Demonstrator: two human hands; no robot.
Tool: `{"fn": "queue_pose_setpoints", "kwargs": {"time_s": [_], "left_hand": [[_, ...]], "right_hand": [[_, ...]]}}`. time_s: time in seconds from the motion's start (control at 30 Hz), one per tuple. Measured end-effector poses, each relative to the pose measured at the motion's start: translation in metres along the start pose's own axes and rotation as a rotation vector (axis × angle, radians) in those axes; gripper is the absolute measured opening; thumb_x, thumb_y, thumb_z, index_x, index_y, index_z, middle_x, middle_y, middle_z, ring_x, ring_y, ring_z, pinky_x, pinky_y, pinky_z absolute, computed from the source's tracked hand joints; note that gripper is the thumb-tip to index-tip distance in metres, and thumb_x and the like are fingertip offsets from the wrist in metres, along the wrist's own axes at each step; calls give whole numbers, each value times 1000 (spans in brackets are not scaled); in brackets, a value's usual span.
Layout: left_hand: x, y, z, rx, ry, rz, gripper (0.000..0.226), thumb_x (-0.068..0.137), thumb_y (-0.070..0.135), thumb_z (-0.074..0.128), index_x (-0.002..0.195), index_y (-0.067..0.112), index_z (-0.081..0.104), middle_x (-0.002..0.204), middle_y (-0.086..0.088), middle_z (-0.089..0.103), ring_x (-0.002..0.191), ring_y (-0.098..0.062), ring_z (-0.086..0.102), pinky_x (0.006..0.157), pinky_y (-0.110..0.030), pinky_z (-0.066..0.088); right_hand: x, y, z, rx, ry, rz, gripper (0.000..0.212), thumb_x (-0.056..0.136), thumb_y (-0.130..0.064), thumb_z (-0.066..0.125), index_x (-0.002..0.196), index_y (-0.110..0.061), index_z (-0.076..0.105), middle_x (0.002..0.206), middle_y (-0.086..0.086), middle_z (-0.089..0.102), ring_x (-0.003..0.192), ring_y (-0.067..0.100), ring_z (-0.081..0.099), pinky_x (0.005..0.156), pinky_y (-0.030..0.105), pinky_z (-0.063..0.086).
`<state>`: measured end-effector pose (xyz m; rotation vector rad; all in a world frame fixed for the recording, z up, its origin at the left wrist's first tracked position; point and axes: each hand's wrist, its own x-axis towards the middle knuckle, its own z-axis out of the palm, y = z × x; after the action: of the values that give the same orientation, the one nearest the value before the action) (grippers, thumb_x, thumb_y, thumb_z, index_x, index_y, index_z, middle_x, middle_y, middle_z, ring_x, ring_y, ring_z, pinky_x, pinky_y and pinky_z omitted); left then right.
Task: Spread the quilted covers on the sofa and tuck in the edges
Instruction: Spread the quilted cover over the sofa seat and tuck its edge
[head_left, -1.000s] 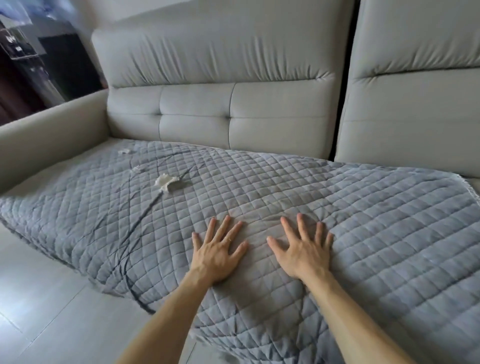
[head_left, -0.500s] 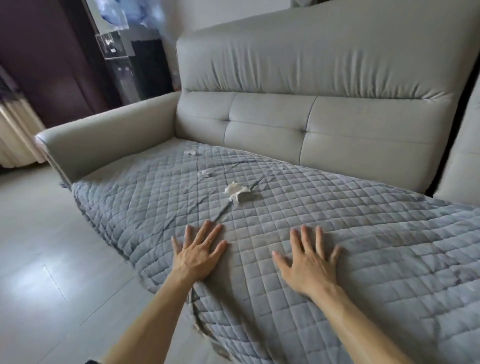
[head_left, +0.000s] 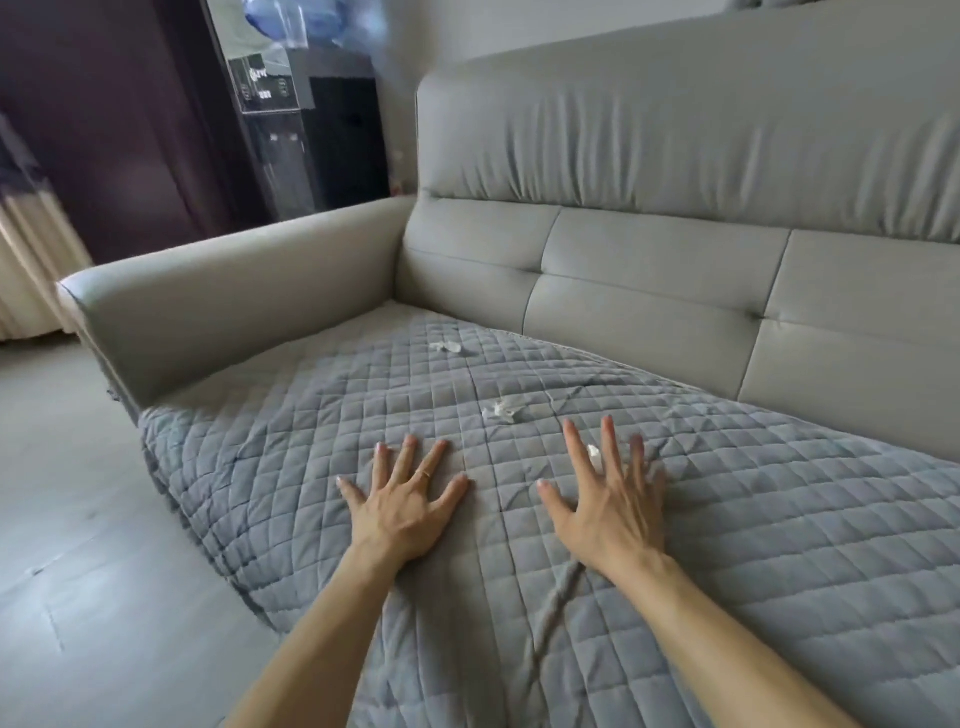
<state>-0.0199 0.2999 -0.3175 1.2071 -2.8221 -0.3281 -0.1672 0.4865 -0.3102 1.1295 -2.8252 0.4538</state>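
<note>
standing against the wall, the grey sofa (head_left: 675, 260) carries the quilted cover (head_left: 779, 519) over its seat, front edge drooping toward the floor (head_left: 78, 519). left hand (head_left: 402, 512) and right hand (head_left: 613, 512) press flat on it side by side, each grip spread, holding nothing. small white scraps (head_left: 501, 410) lie just beyond the fingertips.

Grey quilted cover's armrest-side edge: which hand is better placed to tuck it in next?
Probably left. The left hand lies flat on the grey quilted cover nearer the pale leather armrest; the right hand lies farther away.
</note>
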Motion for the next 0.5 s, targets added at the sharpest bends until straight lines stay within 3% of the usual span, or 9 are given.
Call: {"fn": "queue_pose_setpoints", "kwargs": {"time_s": [0.03,0.1,0.17,0.23,0.3,0.37,0.5], "left_hand": [[16,-5,-3,2,17,1,76,81,85,10,149,53,-2,163,11,-6,149,-23,-14,110,-70,-9],[48,-7,-5,-13,73,73,80,81,85,15,151,48,0,164,6,1,150,-24,-7,115,-64,-3],[72,6,-6,-75,159,238,76,85,80,27,151,48,7,163,4,12,150,-21,6,120,-52,9],[93,26,-4,-121,227,431,68,88,73,38,149,48,21,158,7,26,144,-18,25,117,-41,25],[108,48,2,-122,238,552,53,91,67,42,139,45,42,145,11,44,129,-17,43,107,-36,37],[114,62,6,-94,267,610,39,93,61,43,118,36,61,120,10,59,109,-18,53,94,-33,43],[120,66,0,-118,134,594,39,98,56,37,86,22,52,92,1,65,91,-22,60,72,-34,48]], "right_hand": [[15,-4,4,10,-8,20,71,96,-64,26,155,-39,-3,163,4,-12,149,37,-1,119,54,5],[39,-8,14,23,58,81,55,99,-51,34,150,-31,30,159,7,26,140,35,28,113,48,27],[46,-10,21,32,205,95,32,97,-42,46,120,-24,59,126,7,57,113,32,50,91,43,43],[50,-10,28,25,317,71,20,94,-38,54,93,-19,59,98,7,60,90,33,58,72,39,45],[54,-8,27,-12,313,58,22,94,-37,53,84,-18,54,87,7,60,81,33,60,64,37,44],[62,-9,20,-47,240,101,27,98,-41,42,85,-20,53,90,4,63,86,30,62,64,36,42],[92,-12,3,-136,36,217,45,101,-45,31,101,-17,67,107,9,70,102,33,65,77,36,47]]}}
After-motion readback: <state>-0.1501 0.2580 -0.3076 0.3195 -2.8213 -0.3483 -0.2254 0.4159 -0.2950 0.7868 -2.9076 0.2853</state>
